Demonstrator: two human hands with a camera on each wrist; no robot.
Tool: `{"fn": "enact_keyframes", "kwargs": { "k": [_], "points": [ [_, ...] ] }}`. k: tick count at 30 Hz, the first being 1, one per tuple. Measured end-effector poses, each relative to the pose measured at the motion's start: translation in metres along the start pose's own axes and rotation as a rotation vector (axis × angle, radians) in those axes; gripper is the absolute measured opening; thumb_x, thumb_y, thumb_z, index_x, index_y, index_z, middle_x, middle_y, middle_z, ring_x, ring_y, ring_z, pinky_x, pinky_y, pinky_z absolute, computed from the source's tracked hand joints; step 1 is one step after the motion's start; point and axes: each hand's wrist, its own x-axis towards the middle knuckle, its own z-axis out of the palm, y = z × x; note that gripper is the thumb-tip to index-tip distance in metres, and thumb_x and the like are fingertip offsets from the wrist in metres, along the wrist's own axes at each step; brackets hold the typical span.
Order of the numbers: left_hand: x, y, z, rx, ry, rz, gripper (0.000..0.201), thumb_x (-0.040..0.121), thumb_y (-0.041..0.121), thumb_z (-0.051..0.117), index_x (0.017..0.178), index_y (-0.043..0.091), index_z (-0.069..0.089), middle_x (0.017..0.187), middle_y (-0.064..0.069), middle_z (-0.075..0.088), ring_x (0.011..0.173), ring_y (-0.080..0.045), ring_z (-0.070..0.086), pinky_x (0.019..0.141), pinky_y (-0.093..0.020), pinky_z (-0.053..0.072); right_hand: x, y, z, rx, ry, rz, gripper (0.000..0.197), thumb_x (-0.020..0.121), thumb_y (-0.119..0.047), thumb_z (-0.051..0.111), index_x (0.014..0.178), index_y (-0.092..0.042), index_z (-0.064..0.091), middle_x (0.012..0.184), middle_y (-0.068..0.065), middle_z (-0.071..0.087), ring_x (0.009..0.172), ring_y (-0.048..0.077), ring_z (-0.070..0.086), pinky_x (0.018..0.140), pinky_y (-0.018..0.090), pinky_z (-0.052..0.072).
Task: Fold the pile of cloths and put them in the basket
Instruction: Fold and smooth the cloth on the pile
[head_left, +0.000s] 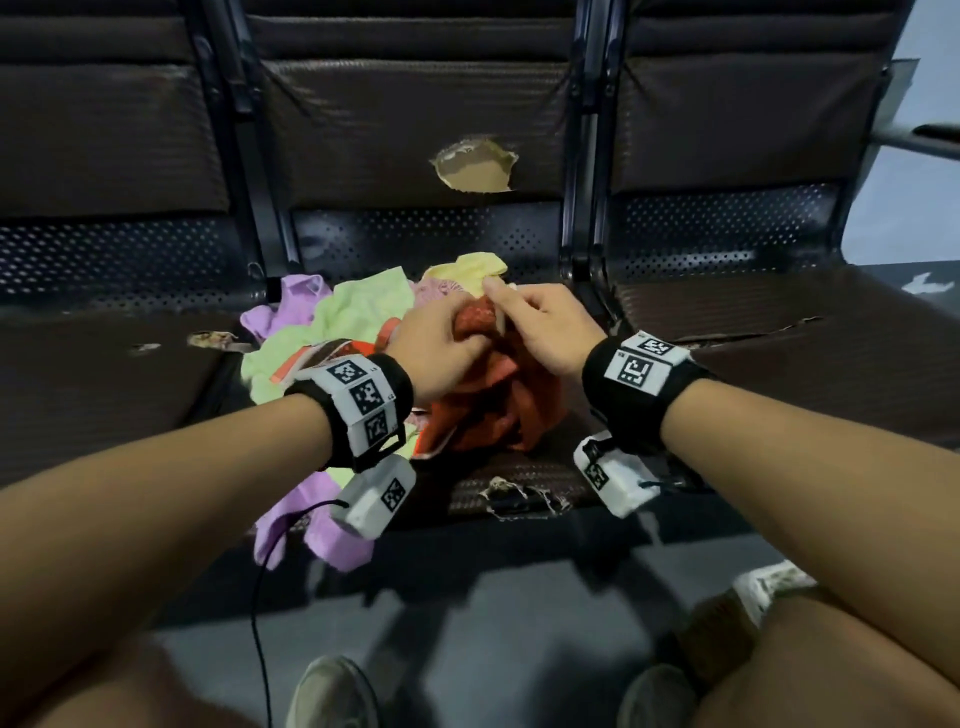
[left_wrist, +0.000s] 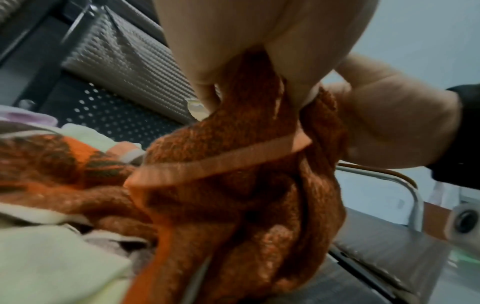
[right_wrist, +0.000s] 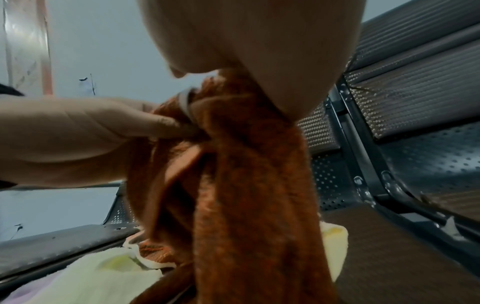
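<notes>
A pile of cloths lies on the middle seat of a dark bench (head_left: 524, 467): a light green cloth (head_left: 358, 312), a purple cloth (head_left: 301, 299), a pale yellow cloth (head_left: 470, 267) and an orange terry cloth (head_left: 498, 400). Both hands hold the orange cloth (left_wrist: 233, 185) bunched up above the pile. My left hand (head_left: 441, 338) grips its top from the left, and my right hand (head_left: 540, 325) pinches it from the right. The orange cloth (right_wrist: 249, 185) hangs down in a twisted bundle below the fingers. No basket is in view.
The bench has torn padding, with a hole in the backrest (head_left: 475, 166) and a rip at the seat's front edge (head_left: 511, 496). Seats to the left (head_left: 104, 384) and right (head_left: 810, 353) hold nothing. A purple cloth (head_left: 317, 519) hangs over the front edge. My shoes (head_left: 332, 691) stand on the grey floor.
</notes>
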Motion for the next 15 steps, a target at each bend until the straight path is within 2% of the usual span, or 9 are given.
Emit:
{"fn": "enact_keyframes", "kwargs": {
  "k": [2, 4, 7, 9, 10, 12, 13, 14, 15],
  "points": [
    [0.0, -0.008, -0.01, -0.029, 0.115, -0.019, 0.019, 0.081, 0.024, 0.059, 0.1, 0.026, 0.06, 0.093, 0.002, 0.07, 0.092, -0.024, 0.065, 0.081, -0.032, 0.047, 0.002, 0.003, -0.004, 0.012, -0.079, 0.033, 0.036, 0.079, -0.066, 0.066, 0.082, -0.03, 0.068, 0.078, -0.009, 0.071, 0.076, 0.01, 0.066, 0.075, 0.032, 0.051],
    [0.001, -0.015, -0.021, -0.047, 0.213, -0.057, 0.009, 0.083, 0.022, 0.055, 0.09, 0.026, 0.051, 0.082, 0.005, 0.066, 0.083, -0.023, 0.061, 0.072, -0.031, 0.043, 0.001, 0.015, -0.006, -0.136, -0.208, 0.1, 0.028, 0.076, -0.049, 0.077, 0.092, -0.027, 0.067, 0.09, -0.002, 0.074, 0.086, 0.019, 0.07, 0.081, 0.033, 0.054],
    [0.001, -0.03, -0.036, 0.035, 0.27, -0.176, 0.011, 0.075, 0.022, 0.051, 0.085, 0.025, 0.049, 0.089, -0.002, 0.06, 0.088, -0.028, 0.057, 0.072, -0.033, 0.038, -0.007, 0.03, -0.005, -0.608, -0.45, 0.176, 0.024, 0.089, -0.041, 0.069, 0.078, -0.02, 0.062, 0.08, 0.002, 0.065, 0.081, 0.025, 0.063, 0.072, 0.029, 0.048],
    [-0.002, -0.035, -0.04, 0.138, 0.248, -0.27, 0.022, 0.074, 0.019, 0.058, 0.094, 0.025, 0.052, 0.104, -0.009, 0.057, 0.1, -0.034, 0.055, 0.082, -0.036, 0.043, -0.007, 0.027, -0.005, -0.706, -0.396, 0.131, 0.025, 0.093, -0.038, 0.061, 0.074, -0.021, 0.059, 0.076, 0.001, 0.06, 0.081, 0.027, 0.062, 0.069, 0.028, 0.04],
    [-0.005, -0.033, -0.041, 0.152, 0.2, -0.278, 0.037, 0.071, 0.017, 0.064, 0.104, 0.027, 0.053, 0.113, -0.008, 0.057, 0.106, -0.033, 0.056, 0.089, -0.038, 0.045, -0.006, 0.021, -0.006, -0.687, -0.325, 0.064, 0.021, 0.093, -0.034, 0.059, 0.075, -0.025, 0.056, 0.077, -0.002, 0.059, 0.082, 0.027, 0.062, 0.069, 0.028, 0.04],
    [-0.01, -0.024, -0.035, 0.046, 0.044, -0.14, 0.07, 0.064, 0.021, 0.07, 0.129, 0.034, 0.047, 0.128, -0.004, 0.058, 0.111, -0.032, 0.059, 0.097, -0.042, 0.048, -0.003, 0.007, -0.003, -0.587, -0.175, -0.105, 0.022, 0.092, -0.029, 0.058, 0.073, -0.035, 0.049, 0.075, -0.01, 0.055, 0.079, 0.024, 0.059, 0.069, 0.03, 0.039],
    [-0.012, -0.017, -0.031, 0.005, -0.032, -0.06, 0.076, 0.062, 0.027, 0.069, 0.134, 0.035, 0.046, 0.13, -0.003, 0.06, 0.111, -0.031, 0.061, 0.098, -0.042, 0.049, -0.003, -0.001, 0.0, -0.53, -0.127, -0.179, 0.021, 0.09, -0.027, 0.06, 0.074, -0.036, 0.05, 0.073, -0.013, 0.052, 0.076, 0.02, 0.055, 0.068, 0.03, 0.036],
    [-0.013, -0.012, -0.026, 0.008, -0.081, -0.003, 0.069, 0.063, 0.031, 0.067, 0.13, 0.033, 0.051, 0.123, -0.002, 0.065, 0.109, -0.029, 0.063, 0.096, -0.038, 0.05, -0.003, -0.008, 0.002, -0.483, -0.104, -0.232, 0.016, 0.089, -0.026, 0.064, 0.079, -0.034, 0.054, 0.072, -0.015, 0.051, 0.075, 0.017, 0.052, 0.068, 0.029, 0.035],
    [-0.012, -0.009, -0.021, 0.045, -0.094, 0.033, 0.05, 0.064, 0.032, 0.065, 0.114, 0.03, 0.059, 0.107, 0.0, 0.069, 0.103, -0.028, 0.065, 0.089, -0.035, 0.05, -0.004, -0.014, 0.003, -0.453, -0.095, -0.269, 0.01, 0.086, -0.025, 0.068, 0.085, -0.031, 0.06, 0.073, -0.016, 0.052, 0.074, 0.014, 0.051, 0.067, 0.029, 0.036]
  ]
}}
